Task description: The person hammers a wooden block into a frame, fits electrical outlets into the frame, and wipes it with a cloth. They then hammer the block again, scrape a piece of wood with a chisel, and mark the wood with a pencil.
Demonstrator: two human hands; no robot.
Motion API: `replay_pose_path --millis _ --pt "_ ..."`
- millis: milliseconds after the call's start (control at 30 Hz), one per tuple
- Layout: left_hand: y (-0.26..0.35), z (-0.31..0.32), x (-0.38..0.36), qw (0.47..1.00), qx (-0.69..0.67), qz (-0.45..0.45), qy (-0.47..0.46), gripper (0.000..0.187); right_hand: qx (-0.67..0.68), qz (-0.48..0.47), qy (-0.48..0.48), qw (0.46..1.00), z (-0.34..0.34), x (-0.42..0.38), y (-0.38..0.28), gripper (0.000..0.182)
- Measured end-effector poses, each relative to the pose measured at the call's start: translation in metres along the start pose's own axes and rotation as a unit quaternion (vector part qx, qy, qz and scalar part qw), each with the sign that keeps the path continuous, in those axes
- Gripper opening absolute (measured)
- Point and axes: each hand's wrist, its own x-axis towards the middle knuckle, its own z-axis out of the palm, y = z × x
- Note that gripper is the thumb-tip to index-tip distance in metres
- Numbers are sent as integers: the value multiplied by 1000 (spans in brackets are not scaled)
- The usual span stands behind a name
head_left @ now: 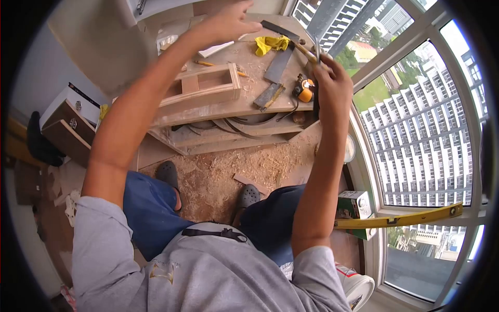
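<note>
My left hand (231, 22) is stretched out over the far side of the workbench (249, 49), fingers apart, holding nothing. Its fingertips are close to a dark flat strip (278, 28). At the bench's right end, near the window, my right hand (332, 78) is closed around a slim tool with a light wooden stick and a grey metal part (315, 52); its exact kind is unclear. Left of that hand lie a yellow cloth (272, 45), a grey flat blade (279, 65) and an orange-and-black tape measure (304, 89).
A wooden box frame (208, 86) sits on the bench near a yellow pencil (205, 63). Dark curved strips (228, 126) lie on the shelf below. Wood shavings (208, 177) cover the floor. A yellow spirit level (400, 221) juts out at right, above a white bucket (358, 286).
</note>
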Motion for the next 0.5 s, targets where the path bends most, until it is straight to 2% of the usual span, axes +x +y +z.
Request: replay_pose_path --millis 33,100,133,200,267,333,367,433,500 --pt "11 -15 -37 998 50 33 29 89 -41 -13 -31 999 19 23 6 39" --pt "16 -42 -102 992 51 113 -14 89 -157 -55 -78 983 67 76 30 37" --pt "8 -47 -132 994 62 84 15 83 -227 -86 -94 966 95 100 48 34" --pt "0 -62 -182 993 88 28 71 74 -293 -74 -95 949 143 140 83 31" --pt "-2 -67 -223 991 105 -34 72 69 -432 -49 -103 895 166 141 82 30" --pt "-19 -73 -253 986 128 -78 69 69 -424 -55 -123 896 178 140 93 32" --pt "-33 -70 -261 986 134 -79 67 70 -396 -23 -59 916 190 146 102 32" --pt "-36 -65 -269 979 148 -124 58 71 -411 -3 -60 910 201 152 102 34" --pt "-47 -61 -273 977 166 -113 65 71 -457 -7 -94 884 184 130 62 35"
